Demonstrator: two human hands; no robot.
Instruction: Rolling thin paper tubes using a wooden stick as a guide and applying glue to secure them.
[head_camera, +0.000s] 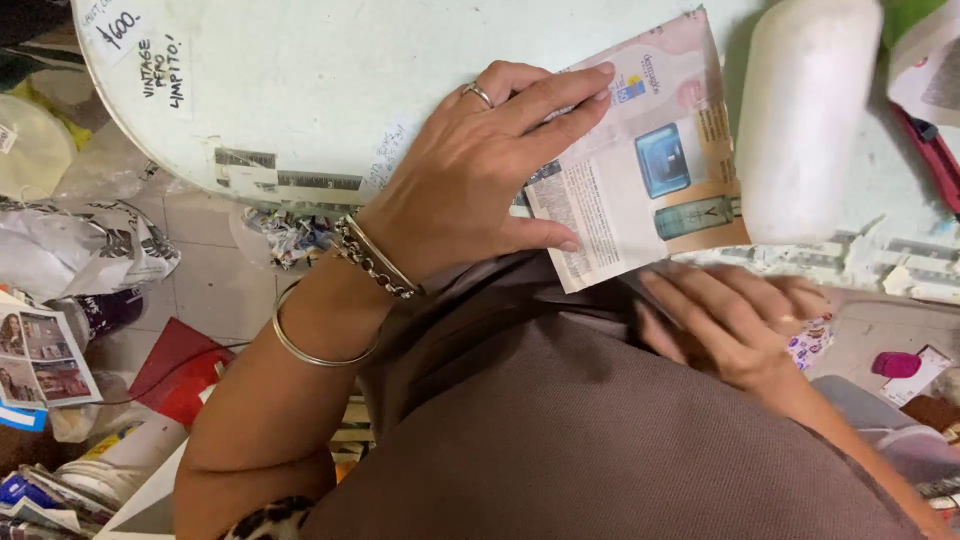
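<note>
Fingers (560, 95) of the left hand (470, 175) lie spread and flat on a glossy printed magazine page with pink and blue product pictures (645, 160), pressing it down on the pale round table (300, 90) rather than gripping it; the thumb runs along the sheet's near edge. Just below those fingers, the right hand (735, 325) has its fingers loosely extended and blurred at the page's lower corner, where the paper hangs past the table rim, and I cannot tell whether it pinches the corner or only brushes it. Such a sheet looks light, thin and limp, slick on its face and easy to crease or tear, so it is best held by an edge or corner while a flat palm steadies it. Right of the fingers stands a smooth white cylinder (805, 110), touching the page's far side. Left and below, crumpled newspaper (90, 245) and loose magazines (45, 355) lie on the tiled floor (205, 290).
</note>
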